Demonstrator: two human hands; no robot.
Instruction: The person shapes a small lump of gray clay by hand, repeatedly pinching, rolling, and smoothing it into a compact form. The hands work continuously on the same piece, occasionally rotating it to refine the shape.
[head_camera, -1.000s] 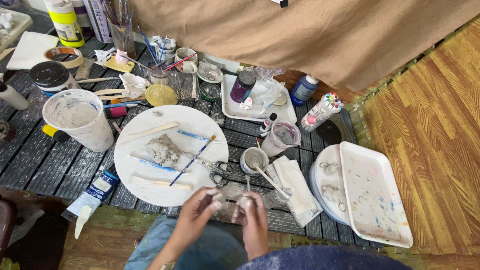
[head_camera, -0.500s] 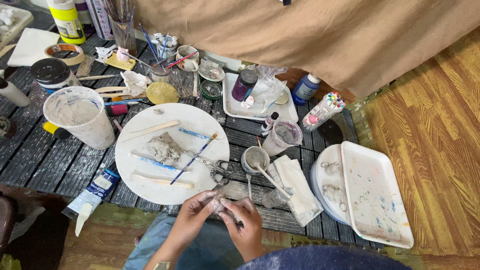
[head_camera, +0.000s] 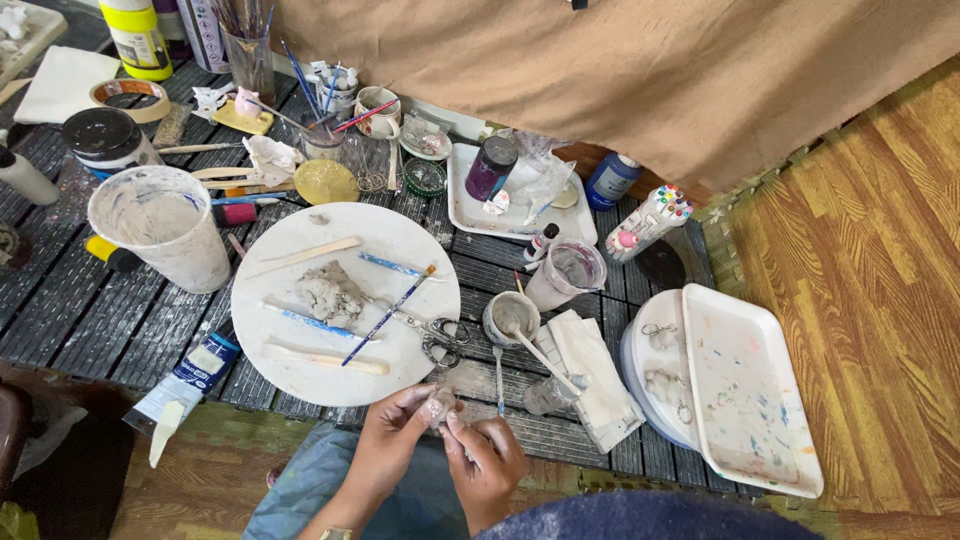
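2 hands (head_camera: 440, 440) pinching clay lump (head_camera: 437, 405), dark slatted table (head_camera: 80, 310), wood floor (head_camera: 880, 300)

I sit at a low dark slatted table (head_camera: 80, 310) in soft even light, a tan cloth (head_camera: 620, 70) hanging across its far side, warm wooden plank flooring (head_camera: 860, 250) to my right, and a greenish mat (head_camera: 230, 450) underneath.

Scissors (head_camera: 443, 338) and cup (head_camera: 510, 318) crowd the hands (floor beside free).
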